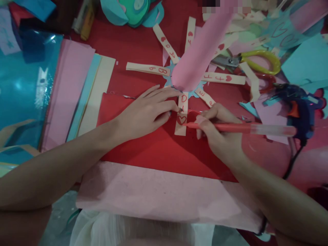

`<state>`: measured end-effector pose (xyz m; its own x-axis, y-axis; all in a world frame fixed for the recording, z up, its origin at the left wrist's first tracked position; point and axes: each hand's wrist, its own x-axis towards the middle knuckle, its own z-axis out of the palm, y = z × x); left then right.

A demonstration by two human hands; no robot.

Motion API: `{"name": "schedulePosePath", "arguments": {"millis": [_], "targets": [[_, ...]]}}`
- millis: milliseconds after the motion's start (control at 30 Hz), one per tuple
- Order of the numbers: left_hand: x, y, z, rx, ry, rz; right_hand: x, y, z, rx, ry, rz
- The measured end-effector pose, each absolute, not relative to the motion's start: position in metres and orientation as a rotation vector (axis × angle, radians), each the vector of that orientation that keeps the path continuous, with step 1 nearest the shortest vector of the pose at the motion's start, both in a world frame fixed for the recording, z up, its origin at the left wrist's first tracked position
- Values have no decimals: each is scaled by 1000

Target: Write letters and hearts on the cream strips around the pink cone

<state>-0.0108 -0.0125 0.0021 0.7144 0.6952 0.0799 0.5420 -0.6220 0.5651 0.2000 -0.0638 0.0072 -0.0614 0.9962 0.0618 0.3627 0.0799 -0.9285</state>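
My right hand (221,131) grips a red felt-tip pen (238,128), its tip at the edge of a cream paper strip (180,129). On that strip are a red letter D and a heart outline. My left hand (146,111) lies with fingers stretched out over the strip's upper part, fingertips touching it. The strip joins a blue scalloped paper disc (167,82), from which several lettered strips spread, such as the B strip (148,68) and the F strip (224,78). A pink paper tube (197,58) rises from the disc and hides its middle.
Red paper (153,153) lies beneath my hands, over pale pink paper (164,194). To the right are yellow-handled scissors (274,63) and a blue glue gun (304,116) with a cord. Coloured sheets (70,92) and a shiny blue packet (23,85) lie left.
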Motion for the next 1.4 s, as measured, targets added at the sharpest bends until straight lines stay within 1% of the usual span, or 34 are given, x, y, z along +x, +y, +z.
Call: {"name": "schedulePosePath", "arguments": {"millis": [133,567,867,1200,1400], "targets": [[-11,-13,2,2406,933,401,199,-62,6,-1386,-1394,1020],[-11,-13,2,2392,934,415,199,-63,6,-1426,-1588,943],[-11,-13,0,2422,924,445,196,-64,7,-1434,-1601,912],[-11,-12,2,2422,935,389,195,-66,11,-1462,-1649,841],[-11,-12,2,2413,934,388,197,-65,11,-1461,-1672,869]]}}
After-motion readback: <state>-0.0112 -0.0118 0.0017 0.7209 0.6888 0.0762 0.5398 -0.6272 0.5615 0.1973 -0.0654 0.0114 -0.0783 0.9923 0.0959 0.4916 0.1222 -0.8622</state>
